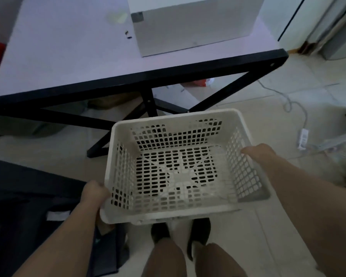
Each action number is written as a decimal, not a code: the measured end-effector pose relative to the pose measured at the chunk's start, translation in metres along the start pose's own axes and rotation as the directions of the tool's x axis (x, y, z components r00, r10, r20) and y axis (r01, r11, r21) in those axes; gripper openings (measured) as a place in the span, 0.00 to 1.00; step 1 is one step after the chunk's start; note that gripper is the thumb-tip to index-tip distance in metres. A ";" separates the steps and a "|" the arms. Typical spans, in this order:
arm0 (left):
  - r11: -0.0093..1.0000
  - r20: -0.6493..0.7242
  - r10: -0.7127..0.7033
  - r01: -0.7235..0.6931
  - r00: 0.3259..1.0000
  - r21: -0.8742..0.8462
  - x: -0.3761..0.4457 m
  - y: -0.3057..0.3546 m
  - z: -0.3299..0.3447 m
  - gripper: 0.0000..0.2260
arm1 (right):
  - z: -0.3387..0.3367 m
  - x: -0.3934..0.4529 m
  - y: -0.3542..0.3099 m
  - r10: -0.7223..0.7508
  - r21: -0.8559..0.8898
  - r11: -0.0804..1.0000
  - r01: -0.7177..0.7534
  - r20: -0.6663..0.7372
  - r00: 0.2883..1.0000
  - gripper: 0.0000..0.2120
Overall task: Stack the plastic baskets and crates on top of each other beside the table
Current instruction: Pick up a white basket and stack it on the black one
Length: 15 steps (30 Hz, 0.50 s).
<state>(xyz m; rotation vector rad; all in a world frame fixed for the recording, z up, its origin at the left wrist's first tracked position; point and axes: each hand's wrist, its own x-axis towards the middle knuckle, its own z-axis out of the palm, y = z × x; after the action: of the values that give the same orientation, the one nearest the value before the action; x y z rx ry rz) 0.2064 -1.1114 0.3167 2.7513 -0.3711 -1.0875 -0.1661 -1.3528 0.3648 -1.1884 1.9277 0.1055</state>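
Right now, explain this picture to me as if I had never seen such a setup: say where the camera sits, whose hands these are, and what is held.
There is one picture, taken by a camera worn on a person's head, looking forward and down. No machine is involved: the two bare hands belong to that person. The left hand grips the near left corner of a white basket with slotted walls, and the right hand grips its right rim, so the basket is held above the tiled floor. It looks empty. Beyond it stands a table with a black frame; a white box sits on it. Something dark lies at the lower left, too dim to identify.
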 end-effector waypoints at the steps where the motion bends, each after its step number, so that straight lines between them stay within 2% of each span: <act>1: 1.000 -0.008 -0.013 0.012 1.000 -0.017 0.010 0.009 0.002 0.07 | 0.004 0.016 -0.011 0.002 -0.003 1.000 -0.002 0.004 1.000 0.29; 6: 0.997 0.019 -0.070 0.070 0.997 -0.032 0.085 0.034 0.031 0.08 | 0.047 0.102 -0.054 0.016 -0.022 1.000 -0.014 0.064 0.998 0.28; 8: 0.993 0.114 -0.109 0.112 0.988 -0.025 0.115 0.037 0.055 0.06 | 0.074 0.138 -0.060 0.034 -0.040 0.999 -0.031 0.090 0.995 0.29; 11: 0.969 0.287 -0.159 0.205 0.945 -0.137 0.138 0.041 0.093 0.17 | 0.114 0.178 -0.055 0.094 -0.052 0.995 -0.088 0.130 0.987 0.35; 13: 0.941 0.299 -0.218 0.282 0.929 -0.188 0.138 0.041 0.108 0.15 | 0.135 0.192 -0.048 0.140 -0.068 0.989 -0.134 0.090 0.986 0.39; 15: 0.928 0.251 -0.234 0.292 0.939 -0.230 0.132 0.035 0.112 0.21 | 0.149 0.192 -0.044 0.143 -0.110 0.984 -0.143 -0.010 0.990 0.41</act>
<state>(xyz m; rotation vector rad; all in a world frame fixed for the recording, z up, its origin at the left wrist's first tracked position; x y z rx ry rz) 0.2167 -1.1895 0.1583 2.4981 0.1225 -1.3987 -0.0782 -1.4405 0.1519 -1.1200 2.0305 0.2909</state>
